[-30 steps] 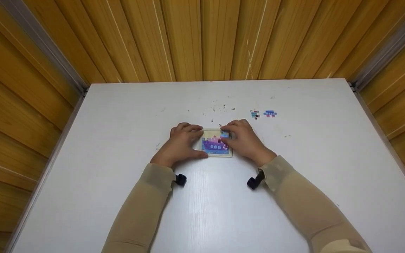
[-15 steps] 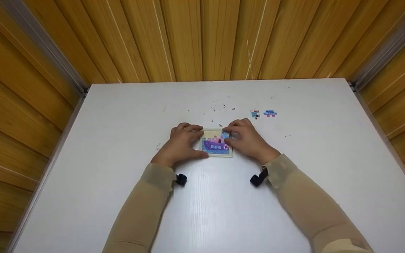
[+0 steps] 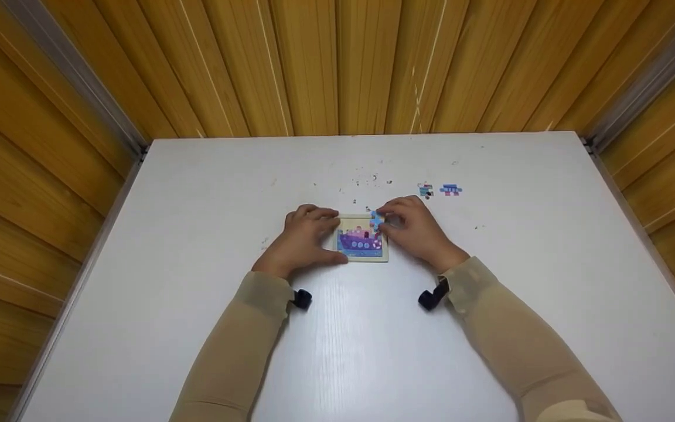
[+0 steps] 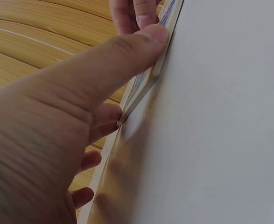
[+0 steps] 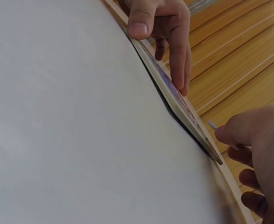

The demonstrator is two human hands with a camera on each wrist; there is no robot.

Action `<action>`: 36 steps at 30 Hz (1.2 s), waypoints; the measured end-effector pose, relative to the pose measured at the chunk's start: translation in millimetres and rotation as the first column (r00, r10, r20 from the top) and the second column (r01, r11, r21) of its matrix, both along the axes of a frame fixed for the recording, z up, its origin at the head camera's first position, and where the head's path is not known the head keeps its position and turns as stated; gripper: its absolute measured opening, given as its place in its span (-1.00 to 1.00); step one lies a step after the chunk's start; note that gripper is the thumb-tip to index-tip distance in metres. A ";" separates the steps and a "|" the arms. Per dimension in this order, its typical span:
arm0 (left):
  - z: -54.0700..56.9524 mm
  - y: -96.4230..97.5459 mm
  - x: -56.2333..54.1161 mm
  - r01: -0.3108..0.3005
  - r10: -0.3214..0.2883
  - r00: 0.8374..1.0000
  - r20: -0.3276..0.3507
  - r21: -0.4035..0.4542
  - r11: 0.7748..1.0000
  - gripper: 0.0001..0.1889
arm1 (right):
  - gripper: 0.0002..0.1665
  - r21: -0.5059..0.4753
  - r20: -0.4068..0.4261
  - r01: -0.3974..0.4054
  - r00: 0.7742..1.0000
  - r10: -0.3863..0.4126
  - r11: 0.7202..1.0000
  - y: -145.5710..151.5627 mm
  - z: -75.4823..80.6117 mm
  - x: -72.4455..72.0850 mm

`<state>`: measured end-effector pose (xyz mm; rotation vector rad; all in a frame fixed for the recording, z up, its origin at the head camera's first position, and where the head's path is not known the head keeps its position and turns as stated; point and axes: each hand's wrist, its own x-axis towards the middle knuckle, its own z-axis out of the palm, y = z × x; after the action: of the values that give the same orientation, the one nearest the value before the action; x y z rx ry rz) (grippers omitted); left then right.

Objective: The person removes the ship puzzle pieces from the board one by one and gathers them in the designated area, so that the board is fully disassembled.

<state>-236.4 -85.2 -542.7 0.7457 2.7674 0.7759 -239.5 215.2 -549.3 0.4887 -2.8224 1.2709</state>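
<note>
A small jigsaw puzzle in a pale frame (image 3: 367,259) lies on the white table, showing a purple ship over blue water. My left hand (image 3: 305,240) grips the frame's left side, thumb at the near corner and fingers at the far one. Between thumb and fingers, my right hand (image 3: 416,231) pinches a light-blue puzzle piece (image 3: 375,220), which overlaps the frame's far right corner in the head view. From the right wrist, only a thin edge of that piece (image 5: 212,124) shows, raised off the puzzle. Pale bare backing (image 3: 349,224) is visible at the upper left inside the frame.
Two clusters of puzzle pieces, one teal and red (image 3: 425,190), one blue and pink (image 3: 450,190), lie beyond my right hand. Small dark specks (image 3: 372,177) are scattered behind the frame. A wood-patterned wall (image 3: 314,70) rises behind the table (image 3: 337,351).
My right hand has shifted slightly away and to the right, and the light-blue piece has turned and moved toward the frame's far right corner. The left hand has stayed in place.
</note>
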 end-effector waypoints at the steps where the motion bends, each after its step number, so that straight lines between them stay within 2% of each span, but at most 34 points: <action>1: -0.1 0.3 0.2 -0.003 0.003 1.000 0.003 -0.001 1.000 0.04 | -0.62 -0.028 0.000 0.008 1.000 -0.008 1.000 0.0 0.0 0.4; 4: -0.3 1.0 0.6 -0.009 0.009 1.000 0.003 -0.006 1.000 0.03 | -0.64 -0.138 0.006 0.034 0.999 -0.033 0.990 0.0 0.2 1.7; 7: -0.9 1.3 0.8 -0.008 0.008 1.000 -0.003 -0.008 1.000 0.03 | -0.63 -0.248 0.022 0.062 0.998 -0.059 0.967 0.2 -0.1 1.7; 13: -0.9 1.0 1.1 -0.012 0.012 1.000 0.004 -0.002 1.000 0.04 | -0.55 -0.360 0.118 0.141 0.987 -0.105 0.922 2.5 -0.3 0.0; 18: -0.5 1.5 0.8 -0.016 0.016 1.000 0.009 -0.007 1.000 0.04 | -0.50 -0.408 0.231 0.213 0.965 -0.125 0.888 9.4 3.2 -3.2; 24: 0.1 1.5 1.2 -0.020 0.020 1.000 0.006 -0.005 1.000 0.03 | -0.45 -0.445 0.320 0.301 0.933 -0.163 0.844 23.2 8.2 -11.5; 30: -0.7 0.5 0.9 -0.022 0.022 1.000 0.001 -0.003 1.000 0.04 | -0.45 -0.436 0.321 0.364 0.917 -0.235 0.823 38.0 15.5 -19.5; 36: -0.9 1.0 0.4 -0.019 0.019 1.000 0.001 -0.004 1.000 0.05 | -0.47 -0.487 0.328 0.420 0.901 -0.285 0.766 55.6 21.8 -24.7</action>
<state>-236.0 -84.2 -543.6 0.7186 2.7785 0.7736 -264.2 270.8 -527.5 -0.2293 -2.3413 2.0256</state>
